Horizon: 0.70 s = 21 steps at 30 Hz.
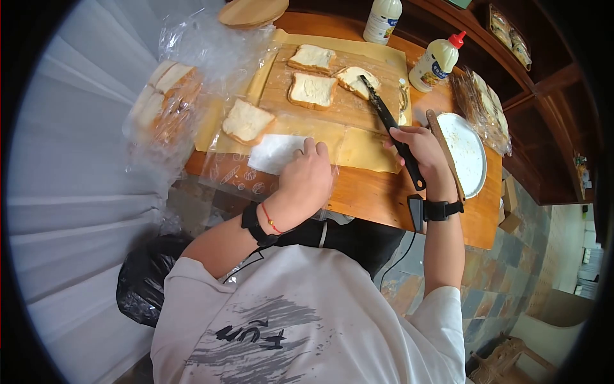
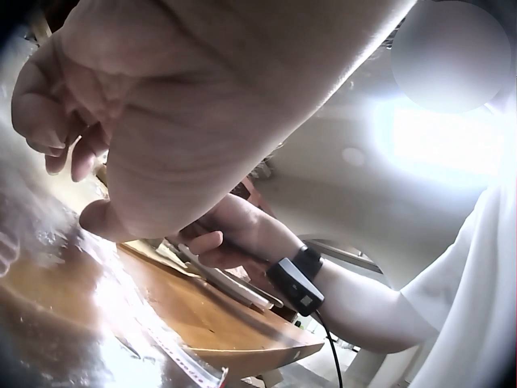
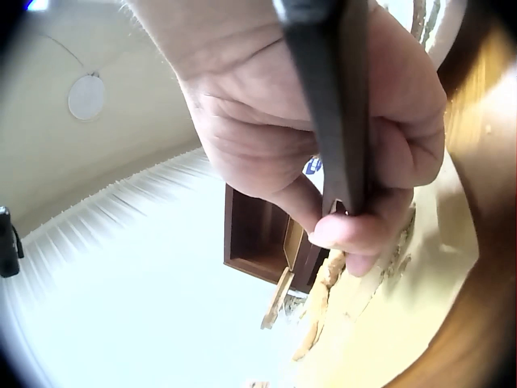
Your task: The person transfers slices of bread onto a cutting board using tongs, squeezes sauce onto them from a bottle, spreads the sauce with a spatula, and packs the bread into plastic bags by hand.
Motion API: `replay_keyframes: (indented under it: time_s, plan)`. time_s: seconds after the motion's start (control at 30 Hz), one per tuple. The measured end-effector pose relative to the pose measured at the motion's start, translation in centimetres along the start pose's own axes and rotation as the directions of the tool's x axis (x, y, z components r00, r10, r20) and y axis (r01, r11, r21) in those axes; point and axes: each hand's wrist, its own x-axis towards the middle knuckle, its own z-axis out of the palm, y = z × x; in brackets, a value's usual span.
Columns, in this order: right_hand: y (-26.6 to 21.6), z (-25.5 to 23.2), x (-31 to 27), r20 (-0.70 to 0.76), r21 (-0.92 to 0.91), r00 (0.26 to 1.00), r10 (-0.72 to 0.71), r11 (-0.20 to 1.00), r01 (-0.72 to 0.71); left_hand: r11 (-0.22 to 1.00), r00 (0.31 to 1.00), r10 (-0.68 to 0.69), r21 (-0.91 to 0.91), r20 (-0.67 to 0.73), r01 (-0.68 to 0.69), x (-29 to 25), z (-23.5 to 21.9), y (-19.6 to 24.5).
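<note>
My right hand (image 1: 422,150) grips a black spatula (image 1: 384,112) by its long handle. The spatula's far end lies over a bread slice (image 1: 350,78) coated with a pale spread. Two more coated slices, one at the back (image 1: 311,57) and one at the middle (image 1: 312,89), lie on the wooden board (image 1: 276,83). A further slice (image 1: 248,120) sits at the board's near left. My left hand (image 1: 306,182) is above a white sheet (image 1: 272,155) and clear printed plastic (image 1: 233,176); in the left wrist view its fingers (image 2: 40,117) hang loosely curled, holding nothing visible.
Bagged bread (image 1: 167,96) is at the left. Two squeeze bottles, one at the back (image 1: 382,22) and a red-capped one (image 1: 435,64), stand behind the board. A white tray (image 1: 470,153) and another bread bag (image 1: 483,105) are at the right, near the table edge.
</note>
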Motion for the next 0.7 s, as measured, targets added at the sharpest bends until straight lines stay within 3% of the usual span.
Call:
replay_keyframes:
  time_s: [0.1, 0.33, 0.7]
  plan:
    - [0.0, 0.0, 0.5, 0.005, -0.012, 1.0, -0.011, 1.0, 0.011, 1.0, 0.999, -0.011, 0.013, -0.034, 0.011, 0.0, 0.2, -0.3]
    - [1.6, -0.6, -0.1, -0.009, 0.136, 0.998, -0.06, 0.989, 0.06, 0.997, 0.997, -0.037, -0.059, 0.064, 0.041, -0.1, -0.6, 0.0]
    - [2.6, -2.4, -6.5, 0.043, 0.125, 0.991, -0.123, 0.985, 0.117, 0.996, 0.993, -0.074, -0.042, 0.097, 0.079, 0.7, 0.6, -0.9]
